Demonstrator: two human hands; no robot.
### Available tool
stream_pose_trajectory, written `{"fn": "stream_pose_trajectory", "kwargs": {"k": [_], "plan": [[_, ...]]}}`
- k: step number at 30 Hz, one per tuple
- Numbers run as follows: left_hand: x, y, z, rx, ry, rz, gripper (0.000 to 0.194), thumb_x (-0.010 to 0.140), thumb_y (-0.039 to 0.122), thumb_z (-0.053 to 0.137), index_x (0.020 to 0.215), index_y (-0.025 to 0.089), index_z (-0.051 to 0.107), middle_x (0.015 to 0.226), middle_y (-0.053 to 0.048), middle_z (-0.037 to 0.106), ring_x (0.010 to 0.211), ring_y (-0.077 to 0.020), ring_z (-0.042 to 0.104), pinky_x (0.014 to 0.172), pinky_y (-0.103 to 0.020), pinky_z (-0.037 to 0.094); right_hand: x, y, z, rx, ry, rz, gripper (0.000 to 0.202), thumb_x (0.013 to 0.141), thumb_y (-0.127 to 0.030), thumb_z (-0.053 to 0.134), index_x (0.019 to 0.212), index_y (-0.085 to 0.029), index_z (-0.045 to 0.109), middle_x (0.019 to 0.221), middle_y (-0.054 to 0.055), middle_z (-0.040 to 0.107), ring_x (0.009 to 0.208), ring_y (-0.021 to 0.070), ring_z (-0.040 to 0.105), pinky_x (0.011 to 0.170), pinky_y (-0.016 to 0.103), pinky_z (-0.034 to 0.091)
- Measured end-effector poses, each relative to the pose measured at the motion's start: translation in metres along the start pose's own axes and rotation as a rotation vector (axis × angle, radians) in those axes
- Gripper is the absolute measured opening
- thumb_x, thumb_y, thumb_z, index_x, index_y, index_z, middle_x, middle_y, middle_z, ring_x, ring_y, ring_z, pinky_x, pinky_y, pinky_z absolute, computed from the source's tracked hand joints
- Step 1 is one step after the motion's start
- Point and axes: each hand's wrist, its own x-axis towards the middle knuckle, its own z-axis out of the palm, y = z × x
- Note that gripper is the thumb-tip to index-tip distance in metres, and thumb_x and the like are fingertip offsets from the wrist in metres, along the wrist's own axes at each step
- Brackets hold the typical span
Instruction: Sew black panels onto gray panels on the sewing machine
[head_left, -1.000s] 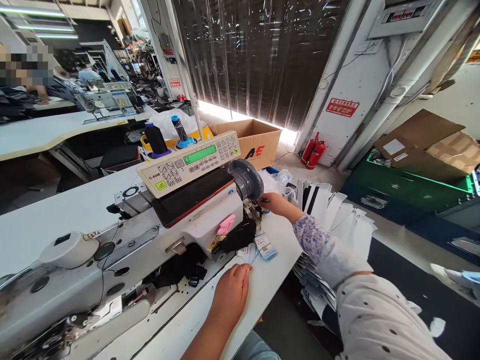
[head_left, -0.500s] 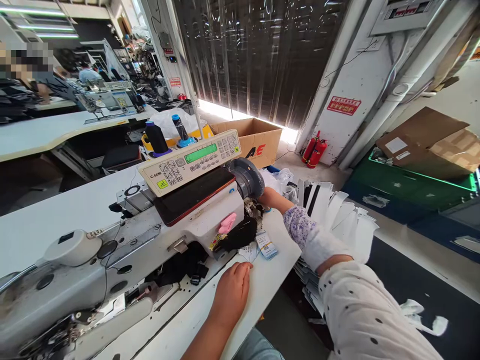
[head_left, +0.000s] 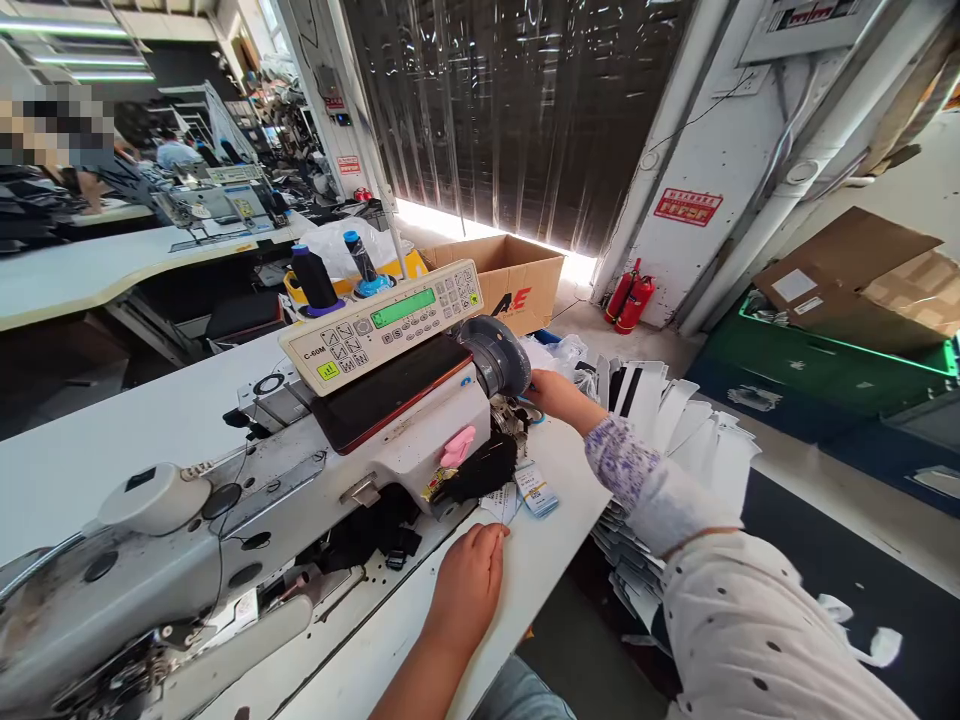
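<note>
My left hand (head_left: 471,575) rests on the white tabletop (head_left: 538,560), its fingers closed in a pinch by the thin string of a paper tag; what lies between the fingertips is too small to tell. My right hand (head_left: 559,396) reaches behind the grey handwheel (head_left: 504,358) of the sewing machine (head_left: 420,425), with its fingertips hidden there. Blue-and-white tags (head_left: 535,490) lie between the hands, beside black fabric (head_left: 484,470). A dark phone (head_left: 390,395) lies on the machine below the control panel (head_left: 382,322). Pink clip (head_left: 457,447) sits on its side.
Thread cones (head_left: 313,280) and an open cardboard box (head_left: 517,285) stand behind the machine. Stacked white pieces (head_left: 686,430) are right of the table. Fire extinguishers (head_left: 630,302) and green crate (head_left: 840,370) are farther back. A person (head_left: 82,185) is at far left.
My right hand has shifted slightly right, with its forearm and sleeve. My left hand stays in nearly the same place. The view has moved slightly.
</note>
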Motion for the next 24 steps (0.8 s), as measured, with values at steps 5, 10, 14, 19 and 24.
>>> {"fn": "stream_pose_trajectory", "kwargs": {"k": [5, 10, 14, 19, 24], "plan": [[-0.001, 0.001, 0.0, -0.006, -0.028, 0.01, 0.035, 0.099, 0.027, 0.025, 0.103, 0.022, 0.059, 0.099, -0.005, 0.066, 0.09, -0.0171, 0.062, 0.079, -0.031, 0.049, -0.002, 0.006, 0.012, 0.008, -0.053, 0.028, 0.018, 0.085, -0.016, 0.053, 0.093, -0.019, 0.068, 0.089, 0.004, 0.072, 0.078, 0.0168, 0.064, 0.069, 0.022, 0.045], [0.0, 0.001, -0.002, 0.008, -0.015, -0.013, 0.034, 0.099, 0.026, 0.025, 0.102, 0.022, 0.059, 0.099, -0.004, 0.066, 0.089, -0.0171, 0.063, 0.077, -0.031, 0.049, 0.01, -0.002, 0.009, 0.001, -0.007, -0.021, 0.02, 0.085, -0.016, 0.054, 0.099, -0.022, 0.068, 0.108, 0.005, 0.07, 0.099, 0.0192, 0.062, 0.083, 0.024, 0.044], [0.0, 0.002, -0.002, 0.017, -0.009, 0.013, 0.033, 0.098, 0.025, 0.027, 0.101, 0.022, 0.06, 0.097, -0.004, 0.067, 0.087, -0.0165, 0.064, 0.076, -0.03, 0.05, -0.012, 0.002, 0.006, -0.012, -0.003, -0.011, 0.022, 0.09, -0.025, 0.05, 0.102, -0.018, 0.067, 0.099, 0.008, 0.071, 0.087, 0.0199, 0.064, 0.076, 0.026, 0.046], [0.001, 0.003, -0.002, 0.023, 0.005, 0.019, 0.033, 0.098, 0.024, 0.028, 0.1, 0.022, 0.06, 0.096, -0.004, 0.066, 0.086, -0.016, 0.063, 0.076, -0.03, 0.05, 0.004, 0.004, 0.012, -0.003, -0.066, -0.034, 0.025, 0.083, -0.013, 0.054, 0.101, -0.022, 0.069, 0.096, 0.002, 0.072, 0.086, 0.0181, 0.064, 0.078, 0.024, 0.047], [0.001, 0.001, -0.001, 0.025, -0.003, 0.005, 0.033, 0.098, 0.024, 0.027, 0.101, 0.022, 0.06, 0.097, -0.003, 0.066, 0.087, -0.0162, 0.063, 0.077, -0.03, 0.049, 0.008, -0.003, 0.0, -0.042, -0.02, -0.053, 0.025, 0.087, -0.019, 0.054, 0.108, -0.02, 0.066, 0.107, 0.007, 0.07, 0.097, 0.0224, 0.063, 0.083, 0.027, 0.045]]}}
